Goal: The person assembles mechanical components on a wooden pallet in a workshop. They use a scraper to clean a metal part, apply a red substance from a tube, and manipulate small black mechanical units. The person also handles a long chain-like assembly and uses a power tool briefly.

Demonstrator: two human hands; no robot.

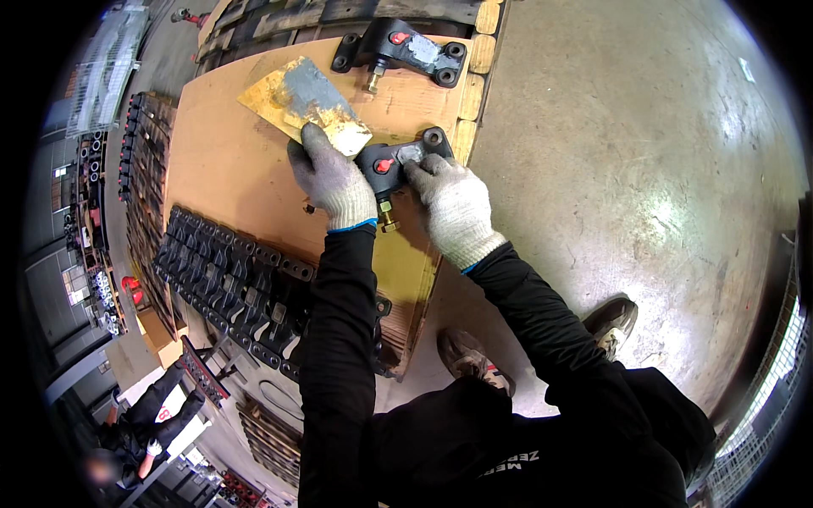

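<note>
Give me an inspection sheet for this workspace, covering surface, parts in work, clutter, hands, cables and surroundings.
Surface: brown cardboard sheet over a slatted wooden pallet.
Parts in work: worn yellow-and-grey rectangular plate, held; black metal bracket with a red plug and brass-coloured bolt; similar black metal bracket farther away.
Clutter: rows of black metal parts, left of the left forearm.
Hands: left gloved hand, grip on the plate's near edge; right gloved hand, fingers at the nearer bracket, grip unclear.
Cables: none identifiable for certain.
Surroundings: grey concrete floor; a person in dark clothing at lower left.
</note>
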